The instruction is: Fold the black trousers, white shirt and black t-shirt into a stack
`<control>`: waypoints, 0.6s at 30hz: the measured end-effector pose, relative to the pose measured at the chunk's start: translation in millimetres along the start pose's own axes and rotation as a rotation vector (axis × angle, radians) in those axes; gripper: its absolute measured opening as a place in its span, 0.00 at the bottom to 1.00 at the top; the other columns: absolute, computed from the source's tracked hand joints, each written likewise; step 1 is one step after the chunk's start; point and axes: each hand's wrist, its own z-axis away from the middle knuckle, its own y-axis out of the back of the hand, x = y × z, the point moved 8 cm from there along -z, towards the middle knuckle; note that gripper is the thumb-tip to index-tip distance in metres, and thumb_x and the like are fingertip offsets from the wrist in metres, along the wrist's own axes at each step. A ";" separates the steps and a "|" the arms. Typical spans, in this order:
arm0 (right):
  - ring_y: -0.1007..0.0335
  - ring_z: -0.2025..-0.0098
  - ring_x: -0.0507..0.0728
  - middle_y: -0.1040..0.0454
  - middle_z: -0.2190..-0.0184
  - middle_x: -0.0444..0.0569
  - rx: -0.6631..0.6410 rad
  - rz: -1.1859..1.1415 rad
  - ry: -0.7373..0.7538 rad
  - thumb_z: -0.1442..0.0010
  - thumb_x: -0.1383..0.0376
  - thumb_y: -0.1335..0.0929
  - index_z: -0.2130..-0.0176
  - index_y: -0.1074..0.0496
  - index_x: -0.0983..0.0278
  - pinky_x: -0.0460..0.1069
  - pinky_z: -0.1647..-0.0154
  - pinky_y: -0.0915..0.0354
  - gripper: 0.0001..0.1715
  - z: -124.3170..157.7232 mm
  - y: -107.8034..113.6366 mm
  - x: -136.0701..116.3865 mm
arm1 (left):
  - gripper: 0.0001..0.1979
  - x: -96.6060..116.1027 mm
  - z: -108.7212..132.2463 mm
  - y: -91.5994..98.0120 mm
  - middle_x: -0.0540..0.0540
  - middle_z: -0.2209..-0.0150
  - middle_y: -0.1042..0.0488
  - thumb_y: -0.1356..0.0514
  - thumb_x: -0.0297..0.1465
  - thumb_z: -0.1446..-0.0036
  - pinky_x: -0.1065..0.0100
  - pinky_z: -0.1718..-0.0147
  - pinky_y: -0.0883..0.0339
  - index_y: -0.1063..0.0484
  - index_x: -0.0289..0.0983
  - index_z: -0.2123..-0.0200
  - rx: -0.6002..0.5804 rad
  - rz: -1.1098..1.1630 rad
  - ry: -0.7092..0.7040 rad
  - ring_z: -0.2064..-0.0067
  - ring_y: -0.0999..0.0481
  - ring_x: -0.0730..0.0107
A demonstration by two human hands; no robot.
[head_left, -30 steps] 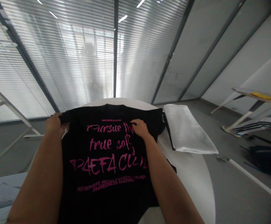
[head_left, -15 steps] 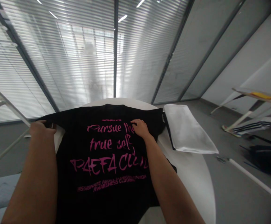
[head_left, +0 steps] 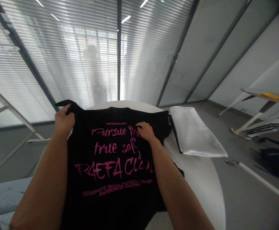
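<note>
Head view, left hand (head_left: pixel 64 120) higher, holding T-shirt (head_left: pixel 113 204)

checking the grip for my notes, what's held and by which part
The left hand grips the black T-shirt by its sleeve; the right hand just rests on the print.

Between the left hand (head_left: pixel 64 120) and right hand (head_left: pixel 146 132), open air above the black T-shirt (head_left: pixel 110 166). Going right: folded white cloth (head_left: pixel 194 132) blocks the bench (head_left: pixel 197 182), just beside the shirt. Going left: white metal stand (head_left: pixel 7 108) near the bench edge, well apart from the left hand.
</note>
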 end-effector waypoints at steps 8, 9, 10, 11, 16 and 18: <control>0.32 0.46 0.56 0.25 0.49 0.43 -0.005 0.004 -0.005 0.42 0.68 0.36 0.54 0.22 0.57 0.50 0.42 0.40 0.19 -0.1 -1.1 -0.8 | 0.23 24.1 40.5 -85.5 0.46 0.48 0.23 0.48 0.39 0.41 0.63 0.42 0.37 0.24 0.36 0.48 -0.636 -0.072 -0.144 0.46 0.26 0.60; 0.32 0.46 0.56 0.25 0.49 0.43 -0.005 0.003 -0.005 0.42 0.68 0.36 0.54 0.22 0.57 0.50 0.42 0.40 0.19 -0.2 -1.3 -0.5 | 0.24 16.5 38.3 -86.9 0.44 0.47 0.24 0.50 0.39 0.40 0.63 0.42 0.38 0.25 0.35 0.47 -0.576 -0.117 -0.140 0.45 0.27 0.59; 0.32 0.46 0.56 0.25 0.49 0.43 -0.006 0.001 -0.005 0.42 0.68 0.36 0.54 0.22 0.57 0.50 0.42 0.40 0.19 -0.3 -1.6 -0.2 | 0.25 8.0 35.7 -87.0 0.43 0.45 0.25 0.50 0.38 0.40 0.62 0.41 0.40 0.26 0.34 0.46 -0.519 -0.172 -0.136 0.43 0.29 0.59; 0.32 0.46 0.57 0.25 0.49 0.43 -0.005 0.001 -0.005 0.42 0.68 0.36 0.54 0.22 0.57 0.51 0.42 0.40 0.19 -0.4 -1.8 0.1 | 0.26 -1.5 33.3 -86.5 0.41 0.44 0.27 0.51 0.38 0.40 0.61 0.39 0.42 0.28 0.32 0.44 -0.475 -0.231 -0.124 0.41 0.30 0.57; 0.32 0.46 0.57 0.25 0.49 0.43 0.001 0.002 -0.013 0.41 0.67 0.36 0.55 0.22 0.56 0.51 0.42 0.40 0.18 -0.5 -1.9 1.2 | 0.29 -46.5 28.4 -77.9 0.34 0.41 0.31 0.52 0.38 0.39 0.54 0.39 0.43 0.34 0.30 0.39 -0.418 -0.418 0.076 0.39 0.34 0.49; 0.32 0.46 0.56 0.25 0.49 0.43 -0.003 0.002 -0.018 0.41 0.67 0.36 0.55 0.22 0.56 0.51 0.42 0.40 0.18 -0.4 -1.5 0.9 | 0.29 -50.2 32.2 -77.5 0.35 0.40 0.32 0.52 0.39 0.39 0.51 0.40 0.43 0.34 0.34 0.38 -0.442 -0.440 0.108 0.38 0.35 0.47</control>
